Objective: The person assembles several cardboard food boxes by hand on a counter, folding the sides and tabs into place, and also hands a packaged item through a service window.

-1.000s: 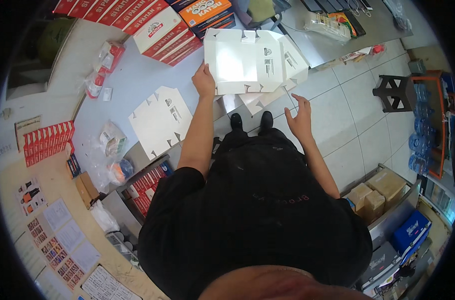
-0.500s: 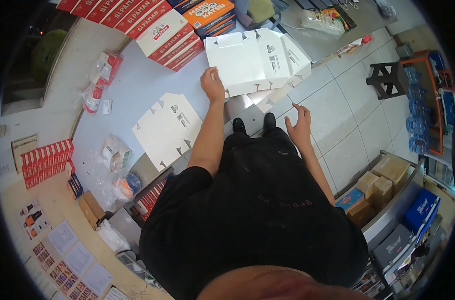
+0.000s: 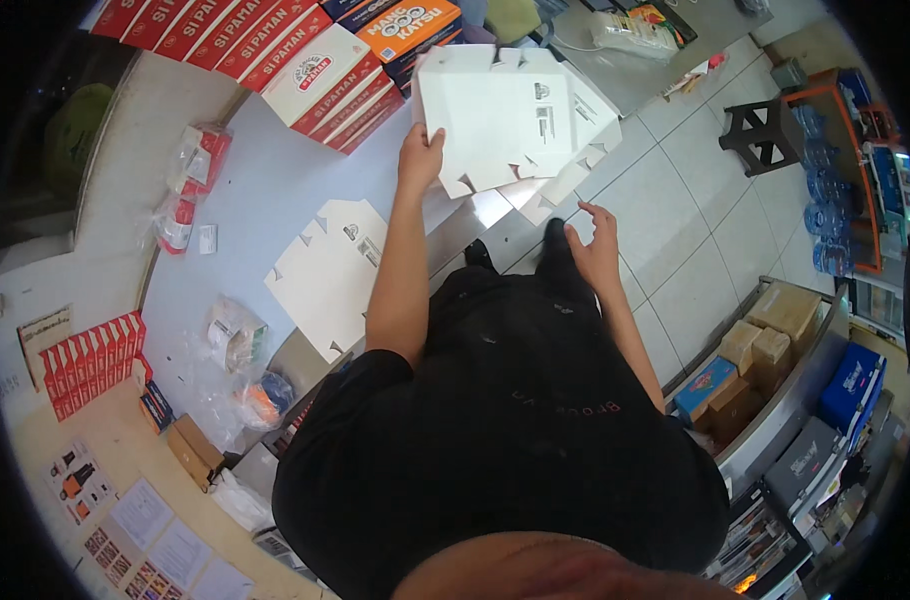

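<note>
My left hand (image 3: 420, 158) is closed on the left edge of a flat white cardboard box blank (image 3: 490, 120), its thumb lying on top. The blank has notched edges and small dark print, and overlaps more white blanks (image 3: 597, 115) on its right. My right hand (image 3: 596, 245) holds nothing; its fingers are apart and slightly bent, to the right of my legs and below the pile. Beside my left forearm, another flat white blank (image 3: 325, 270) lies on the pale table (image 3: 265, 180).
Folded red-and-white boxes (image 3: 325, 85) and orange-and-black boxes (image 3: 410, 35) are stacked at the far side. Plastic-wrapped packs (image 3: 200, 160) lie along the table's left. A dark stool (image 3: 763, 138) stands on the tiled floor, with cartons (image 3: 745, 365) in a bin at right.
My left hand has taken hold of the top blank's edge, and that blank has shifted and turned a little. My right hand's fingers have curled slightly. The whole view has moved a bit.
</note>
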`<control>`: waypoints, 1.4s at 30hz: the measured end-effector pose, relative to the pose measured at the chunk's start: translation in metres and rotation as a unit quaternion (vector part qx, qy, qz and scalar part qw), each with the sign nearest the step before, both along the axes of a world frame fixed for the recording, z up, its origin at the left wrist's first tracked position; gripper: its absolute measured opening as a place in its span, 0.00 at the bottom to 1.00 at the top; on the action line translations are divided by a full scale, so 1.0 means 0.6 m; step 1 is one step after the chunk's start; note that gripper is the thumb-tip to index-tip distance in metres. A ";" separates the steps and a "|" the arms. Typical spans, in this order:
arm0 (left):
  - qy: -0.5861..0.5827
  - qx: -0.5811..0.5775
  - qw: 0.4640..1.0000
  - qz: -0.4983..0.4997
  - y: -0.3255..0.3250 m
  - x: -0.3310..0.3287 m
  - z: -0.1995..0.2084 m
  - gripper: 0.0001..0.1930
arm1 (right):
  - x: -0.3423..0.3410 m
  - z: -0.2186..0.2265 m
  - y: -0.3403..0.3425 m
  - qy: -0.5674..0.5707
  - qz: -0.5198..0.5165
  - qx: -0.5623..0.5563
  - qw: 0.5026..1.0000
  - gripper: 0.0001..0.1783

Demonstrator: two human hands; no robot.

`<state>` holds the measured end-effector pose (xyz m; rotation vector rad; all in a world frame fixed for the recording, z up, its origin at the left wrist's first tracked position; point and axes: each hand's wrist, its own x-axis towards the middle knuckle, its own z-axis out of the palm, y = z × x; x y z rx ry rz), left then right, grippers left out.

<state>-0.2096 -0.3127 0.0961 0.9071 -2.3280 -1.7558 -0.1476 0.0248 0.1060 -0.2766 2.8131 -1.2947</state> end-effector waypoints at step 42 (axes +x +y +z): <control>-0.048 0.441 0.881 -0.165 0.156 0.031 0.174 0.33 | -0.089 0.215 -0.149 0.162 -0.118 -0.301 0.932 0.20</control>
